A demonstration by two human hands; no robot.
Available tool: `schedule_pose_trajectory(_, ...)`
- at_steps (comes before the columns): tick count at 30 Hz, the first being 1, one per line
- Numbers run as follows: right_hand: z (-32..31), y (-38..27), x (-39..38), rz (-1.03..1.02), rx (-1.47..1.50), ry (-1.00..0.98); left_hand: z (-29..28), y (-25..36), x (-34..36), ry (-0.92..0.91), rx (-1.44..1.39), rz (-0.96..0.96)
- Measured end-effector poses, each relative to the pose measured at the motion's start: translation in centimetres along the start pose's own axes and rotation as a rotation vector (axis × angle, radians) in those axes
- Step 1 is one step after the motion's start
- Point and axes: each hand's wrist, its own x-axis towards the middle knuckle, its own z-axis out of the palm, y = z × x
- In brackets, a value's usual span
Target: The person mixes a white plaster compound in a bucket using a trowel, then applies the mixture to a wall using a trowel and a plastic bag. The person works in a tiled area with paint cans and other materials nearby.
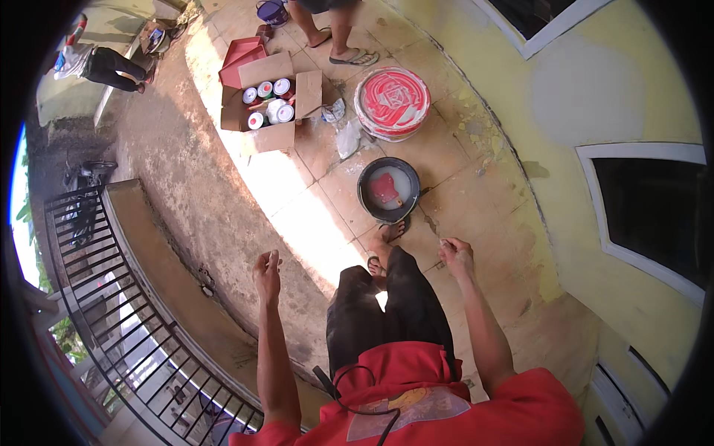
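My left hand is raised on the left, fingers curled together with the thumb on top; its palm is turned out of sight. On the right, my right hand hangs in the air with its fingertips pinched; anything between them is too small to make out. A round dark basin stands by my feet, nearer to my right hand and apart from it. Cloudy whitish liquid lies in it, along with a flat red tool with a short handle.
Beyond the basin is a large tub with a red-and-white smeared lid. An open cardboard box holds several cans, beside a plastic bag. A person's legs stand farther off; another person is far left. A metal railing borders the left, a yellow wall the right.
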Motion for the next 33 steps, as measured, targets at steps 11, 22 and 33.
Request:
schedule_pose_trajectory(11, 19.9, 7.4, 31.8, 0.016, -0.589, -0.211, 33.8, -3.1, 33.6, -0.596, 0.547, 0.332)
schedule_pose_trajectory(22, 30.5, 17.4, 46.6, 0.035, -0.595, -0.322, 51.7, -5.8, 51.9, -0.387, 1.193, 1.355)
schedule_pose_trajectory(33, 27.8, 12.1, 40.8, -0.433, -1.051, 0.004, 43.2, -15.1, 49.4, -0.202, 0.881, 1.517)
